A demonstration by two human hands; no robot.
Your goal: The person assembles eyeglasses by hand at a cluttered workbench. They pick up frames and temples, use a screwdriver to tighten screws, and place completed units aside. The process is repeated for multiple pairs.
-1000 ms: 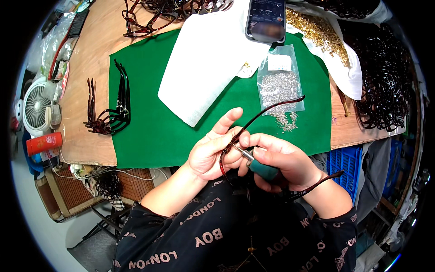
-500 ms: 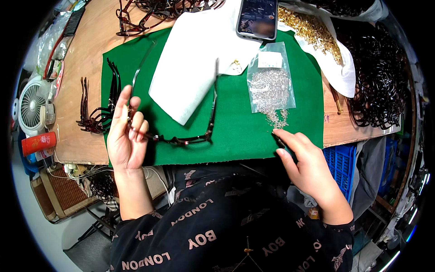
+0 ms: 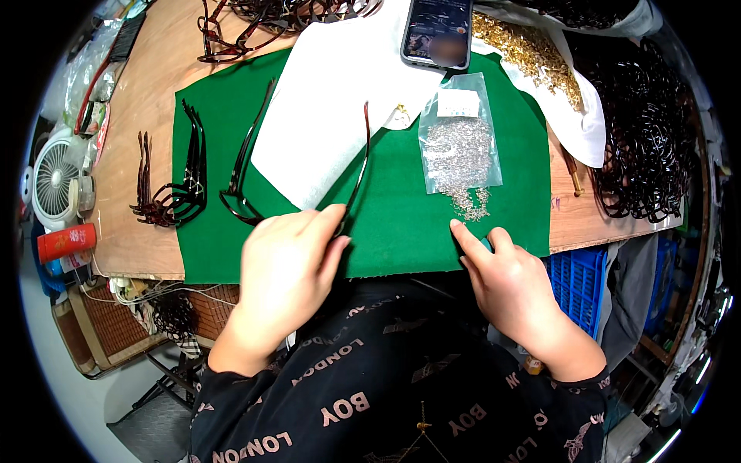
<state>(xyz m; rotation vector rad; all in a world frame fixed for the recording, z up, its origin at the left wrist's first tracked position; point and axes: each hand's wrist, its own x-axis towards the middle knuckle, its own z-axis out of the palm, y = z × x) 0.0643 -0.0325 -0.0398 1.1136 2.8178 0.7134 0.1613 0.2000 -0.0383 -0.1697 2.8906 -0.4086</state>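
Note:
My left hand [image 3: 289, 258] is closed on a dark eyeglass frame [image 3: 363, 166], at its front near the right hinge. Both temples of the frame point away from me, and my fingers hide much of its front. My right hand [image 3: 513, 285] is beside a small heap of tiny silver screws [image 3: 469, 204], its index fingertip close to them. A bit of something teal and dark shows between its fingers, mostly hidden. The screws spill from the near end of a clear plastic bag [image 3: 461, 150] on a green cloth [image 3: 401, 239].
Several dark eyeglass frames [image 3: 174, 201] stand at left. A white cloth [image 3: 309, 116] and a phone [image 3: 437, 35] lie beyond. Gold-coloured small parts [image 3: 532, 58] and a pile of dark frames [image 3: 641, 131] fill the right. A fan [image 3: 58, 181] stands far left.
My left hand has turned over and moved right, from the left side of the eyeglass frame to its right side. My right hand has shifted slightly left, near the screws.

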